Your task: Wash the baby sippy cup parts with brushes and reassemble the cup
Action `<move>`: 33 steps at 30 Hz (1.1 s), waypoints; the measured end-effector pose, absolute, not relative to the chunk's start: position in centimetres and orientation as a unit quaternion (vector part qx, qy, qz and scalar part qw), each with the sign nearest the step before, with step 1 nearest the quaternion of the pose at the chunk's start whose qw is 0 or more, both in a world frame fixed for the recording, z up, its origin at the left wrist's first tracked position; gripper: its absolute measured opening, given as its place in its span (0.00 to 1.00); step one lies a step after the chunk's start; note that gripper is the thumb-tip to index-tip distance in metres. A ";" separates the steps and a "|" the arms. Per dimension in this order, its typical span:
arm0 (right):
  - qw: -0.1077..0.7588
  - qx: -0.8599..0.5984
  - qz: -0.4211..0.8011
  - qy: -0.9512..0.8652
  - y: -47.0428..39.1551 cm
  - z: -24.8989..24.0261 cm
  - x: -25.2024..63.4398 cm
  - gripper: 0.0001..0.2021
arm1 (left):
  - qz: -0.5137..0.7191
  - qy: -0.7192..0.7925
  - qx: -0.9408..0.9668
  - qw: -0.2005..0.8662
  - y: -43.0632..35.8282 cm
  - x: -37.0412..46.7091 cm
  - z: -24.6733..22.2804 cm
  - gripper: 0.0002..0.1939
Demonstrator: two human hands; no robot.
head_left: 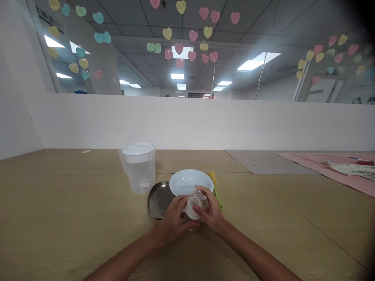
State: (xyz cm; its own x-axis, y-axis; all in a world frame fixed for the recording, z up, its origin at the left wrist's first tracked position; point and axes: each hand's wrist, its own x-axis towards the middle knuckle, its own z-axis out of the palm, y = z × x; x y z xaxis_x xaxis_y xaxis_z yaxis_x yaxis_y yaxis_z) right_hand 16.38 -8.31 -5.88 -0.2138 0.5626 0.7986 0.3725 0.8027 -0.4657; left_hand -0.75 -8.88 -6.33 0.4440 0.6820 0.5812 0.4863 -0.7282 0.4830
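Observation:
Both hands are close together over the table, in front of a white bowl (183, 179). Between them is what looks like a baby bottle (193, 208), with a white ring and a clear rounded part, tilted so that the ring faces me. My left hand (176, 218) is wrapped round its left side and underside. On the other side, my right hand (211, 208) curls its fingers over the clear part, with the thumb on the ring. Much of the bottle is hidden by my fingers. Just left of my left hand lies a shallow metal tray (159, 199).
A lidded clear plastic pitcher (142, 171) stands behind the tray, to the left. Right of the bowl lies a brush (217, 191) with yellow bristles and a green handle. Far right, a pink cloth (307, 164) bears several items. A white wall (187, 123) closes the table's back.

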 end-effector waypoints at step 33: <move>0.453 -0.423 0.087 -0.780 -5.9 -5.5 17.3 0.19 | 0.400 0.353 0.842 0.077 -8.6 -0.9 -5.6 0.29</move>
